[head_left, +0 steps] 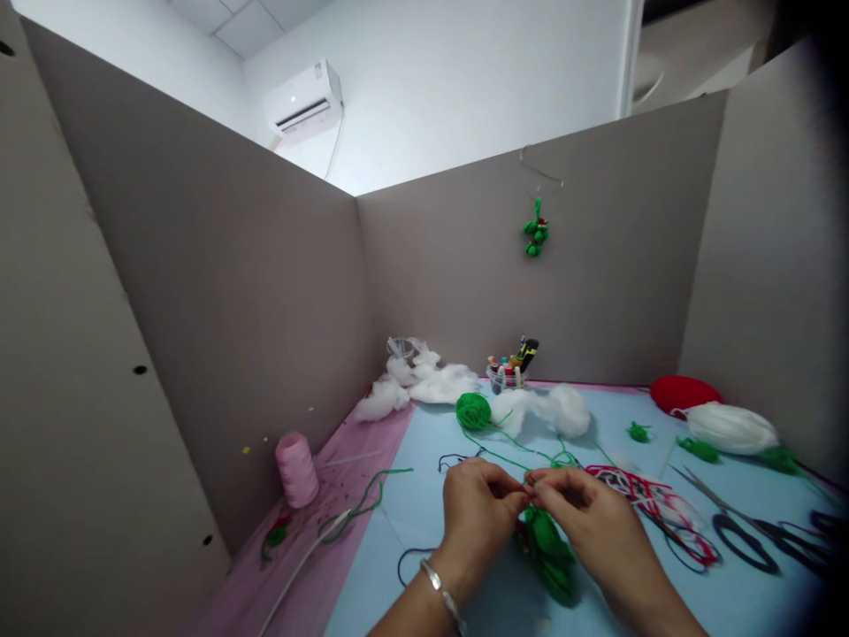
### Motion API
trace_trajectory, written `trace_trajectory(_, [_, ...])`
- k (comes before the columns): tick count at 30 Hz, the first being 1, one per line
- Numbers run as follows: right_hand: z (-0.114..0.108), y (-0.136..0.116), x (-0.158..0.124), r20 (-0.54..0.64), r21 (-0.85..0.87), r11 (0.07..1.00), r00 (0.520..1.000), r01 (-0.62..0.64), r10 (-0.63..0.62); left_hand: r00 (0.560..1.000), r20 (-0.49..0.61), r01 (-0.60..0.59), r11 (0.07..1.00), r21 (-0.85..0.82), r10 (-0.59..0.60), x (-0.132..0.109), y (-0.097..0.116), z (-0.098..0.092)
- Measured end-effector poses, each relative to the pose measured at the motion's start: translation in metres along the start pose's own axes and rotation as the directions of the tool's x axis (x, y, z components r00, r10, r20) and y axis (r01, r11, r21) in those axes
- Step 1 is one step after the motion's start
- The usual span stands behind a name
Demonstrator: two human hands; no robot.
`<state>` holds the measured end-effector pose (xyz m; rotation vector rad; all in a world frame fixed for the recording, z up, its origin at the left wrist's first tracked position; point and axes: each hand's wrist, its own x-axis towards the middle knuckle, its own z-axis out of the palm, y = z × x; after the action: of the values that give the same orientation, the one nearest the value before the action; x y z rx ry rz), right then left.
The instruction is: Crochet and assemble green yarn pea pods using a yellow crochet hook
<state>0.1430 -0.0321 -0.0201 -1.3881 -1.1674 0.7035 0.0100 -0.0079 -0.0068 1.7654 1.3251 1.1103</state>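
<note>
My left hand and my right hand meet fingertip to fingertip above the blue table cover. Both are pinched closed on green yarn at the top of a green yarn piece, which hangs or lies just beneath them. A bit of red shows at this piece's left side. The exact strand between the fingertips is too small to make out. Behind the hands, a green yarn ball trails a strand towards them.
Scissors and red and white yarn lie to the right, near a white skein and red yarn. White stuffing and a pen cup stand behind. A pink thread cone is left. Grey partitions enclose the table.
</note>
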Motion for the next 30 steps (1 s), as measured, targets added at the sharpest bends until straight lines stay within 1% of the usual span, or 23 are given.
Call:
trace_trajectory(5, [0.001, -0.0039, -0.0027, -0.022, -0.003, 1.0, 1.0, 0.001, -0.001, 1.0, 0.002, 0.006, 1.0, 0.001, -0.006, -0.0002, -0.0009, 0.0001])
trace_trajectory(16, [0.0, -0.0038, -0.0005, -0.006, 0.0, 1.0, 1.0, -0.026, 0.026, 1.0, -0.018, -0.01, 1.0, 0.003, 0.01, -0.0019, 0.0032, -0.0007])
trace_trajectory(25, [0.0017, -0.0037, -0.0017, -0.018, 0.004, 1.0, 1.0, -0.02, 0.02, 1.0, -0.016, -0.026, 1.0, 0.011, 0.026, -0.0001, -0.003, 0.0009])
trace_trajectory(30, [0.0014, -0.0037, -0.002, -0.018, -0.004, 1.0, 1.0, -0.014, 0.014, 0.999, -0.019, -0.031, 0.999, 0.034, 0.031, -0.0001, -0.0013, 0.0002])
